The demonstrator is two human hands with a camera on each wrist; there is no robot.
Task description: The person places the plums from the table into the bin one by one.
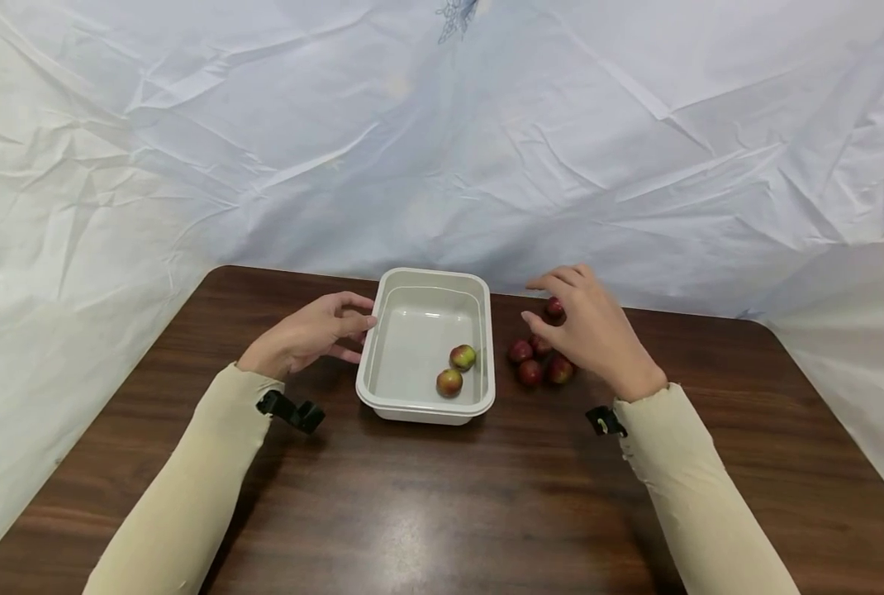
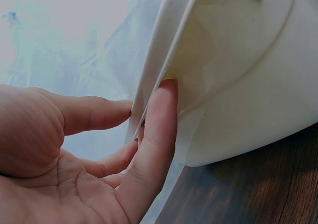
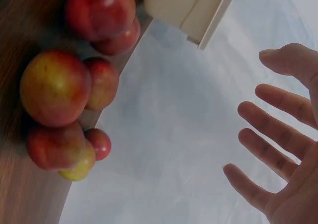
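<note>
A white rectangular plastic container (image 1: 425,413) stands mid-table, with two red-and-green plums (image 1: 449,383) inside near its front right corner. My left hand (image 1: 323,330) pinches the container's left rim; in the left wrist view the thumb (image 2: 94,112) lies against the rim's outer side and a finger (image 2: 161,119) beneath it. To the container's right lies a loose cluster of several red plums (image 1: 529,373), some showing yellow in the right wrist view. Above this cluster hovers my right hand (image 1: 594,330), its fingers spread and apart from the fruit, holding nothing.
The dark brown wooden table (image 1: 323,512) has rounded far corners. Wrinkled white sheeting (image 1: 427,149) hangs behind it and at both sides. One plum (image 1: 555,307) lies farther back than the others, partly behind the right hand.
</note>
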